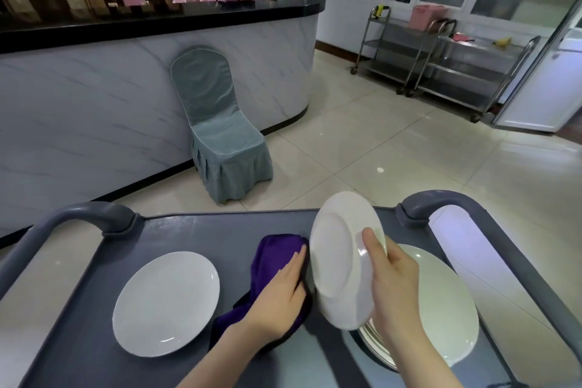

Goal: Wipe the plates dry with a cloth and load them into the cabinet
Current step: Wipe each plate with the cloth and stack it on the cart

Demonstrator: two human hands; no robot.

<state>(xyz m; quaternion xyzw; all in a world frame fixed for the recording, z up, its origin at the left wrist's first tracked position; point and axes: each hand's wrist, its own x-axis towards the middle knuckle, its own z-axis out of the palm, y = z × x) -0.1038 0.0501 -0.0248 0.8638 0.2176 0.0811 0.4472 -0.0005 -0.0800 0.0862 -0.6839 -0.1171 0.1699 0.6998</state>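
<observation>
White plate (340, 255), judged stiff, slick and fragile, stands tilted just left of the stack (441, 299), right hand (393, 277) gripping its rim, left hand (280, 293) pressing the cloth (277, 249) flat-fingered against it; grasp at the rim.

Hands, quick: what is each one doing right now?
Left hand: open, straight fingers pressing the purple cloth against the raised white plate.
Right hand: closed on that plate's rim, holding it tilted.

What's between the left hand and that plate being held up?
A purple cloth; the left hand presses it against the tilted plate, seen in the head view.
</observation>
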